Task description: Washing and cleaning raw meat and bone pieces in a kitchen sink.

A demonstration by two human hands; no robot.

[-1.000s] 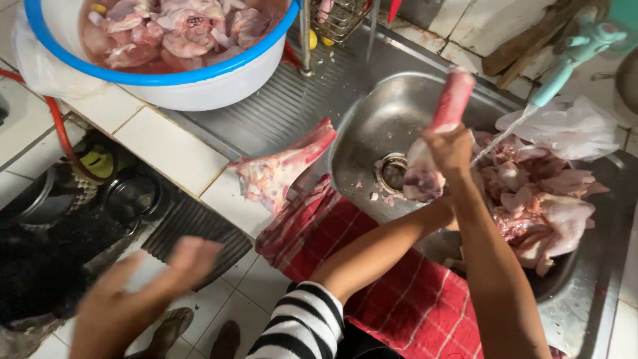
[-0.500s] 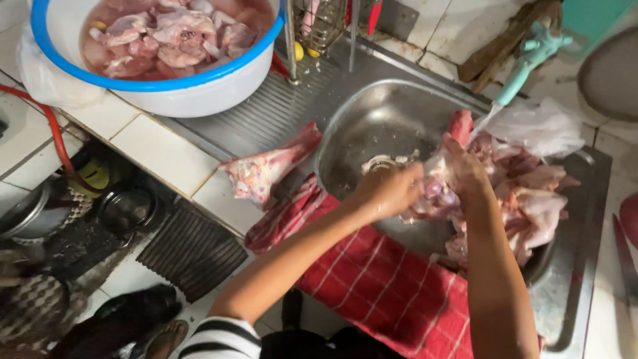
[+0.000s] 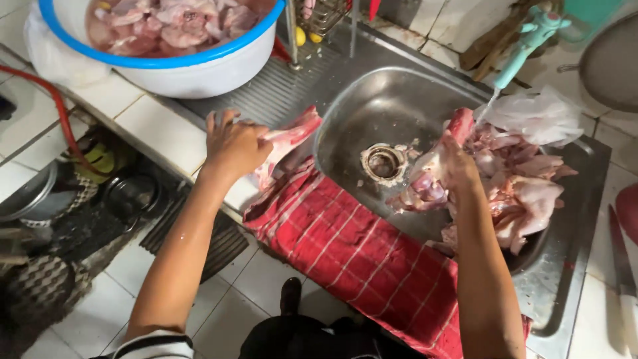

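A raw pink poultry piece (image 3: 287, 141) is being clasped by the left hand (image 3: 234, 143), fingers curled around its near-left end. It is lying on the steel surface (image 3: 266, 93) left of the sink, its long axis pointing far-right. Another raw piece (image 3: 425, 179) is being gripped over the steel sink basin (image 3: 372, 113) by the right hand (image 3: 455, 166).
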